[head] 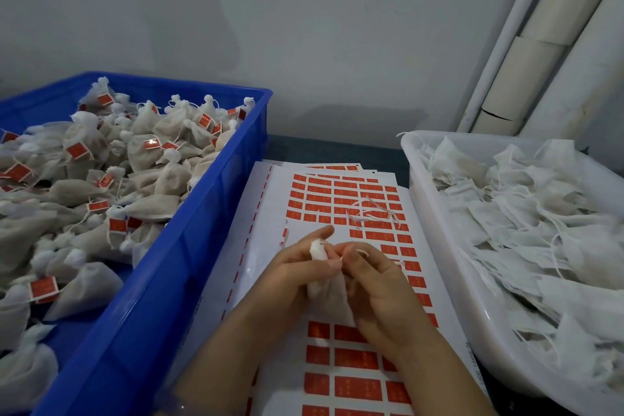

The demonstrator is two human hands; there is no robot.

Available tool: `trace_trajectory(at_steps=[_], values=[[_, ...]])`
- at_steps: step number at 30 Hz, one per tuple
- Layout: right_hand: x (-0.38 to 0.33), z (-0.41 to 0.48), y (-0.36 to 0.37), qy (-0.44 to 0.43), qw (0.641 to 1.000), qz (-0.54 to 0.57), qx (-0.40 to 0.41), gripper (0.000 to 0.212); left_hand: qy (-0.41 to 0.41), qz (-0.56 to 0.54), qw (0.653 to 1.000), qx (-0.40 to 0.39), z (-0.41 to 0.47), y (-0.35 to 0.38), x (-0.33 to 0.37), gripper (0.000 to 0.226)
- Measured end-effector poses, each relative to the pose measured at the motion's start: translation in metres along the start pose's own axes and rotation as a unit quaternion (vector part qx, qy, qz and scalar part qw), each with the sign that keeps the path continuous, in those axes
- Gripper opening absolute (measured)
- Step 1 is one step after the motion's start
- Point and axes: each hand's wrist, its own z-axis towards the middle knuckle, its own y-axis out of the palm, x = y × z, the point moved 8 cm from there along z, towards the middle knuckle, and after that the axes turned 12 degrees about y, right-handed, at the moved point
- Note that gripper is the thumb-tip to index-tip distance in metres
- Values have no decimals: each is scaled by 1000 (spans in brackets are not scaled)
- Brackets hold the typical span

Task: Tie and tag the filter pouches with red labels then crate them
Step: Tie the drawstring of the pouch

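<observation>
My left hand (297,275) curls round the gathered neck of a filter pouch (329,294), and my right hand (378,287) pinches its white string (361,252) at the fingertips. The pouch sits between both hands, over the sheets of red labels (337,199) (some rows have gaps). A blue crate (189,246) of tagged pouches (145,149) stands to my left and a white tub (435,213) of untied ones to my right.
</observation>
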Motion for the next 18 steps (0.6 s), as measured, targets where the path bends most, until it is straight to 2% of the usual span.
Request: trace_trajectory(at_steps=[2, 4, 10, 18], values=[[3, 0, 1, 29, 998, 39, -41, 26, 27, 16, 999, -6, 1, 0, 3, 46], [4, 0, 0, 44, 997, 40, -50, 26, 49, 39, 998, 2, 1, -1, 6, 34], [3, 0, 0, 46, 997, 51, -37, 28, 42, 22, 999, -13, 2, 0, 2, 52], [2, 1, -7, 29, 999, 10, 22, 24, 10, 55, 998, -12, 2, -3, -3, 47]])
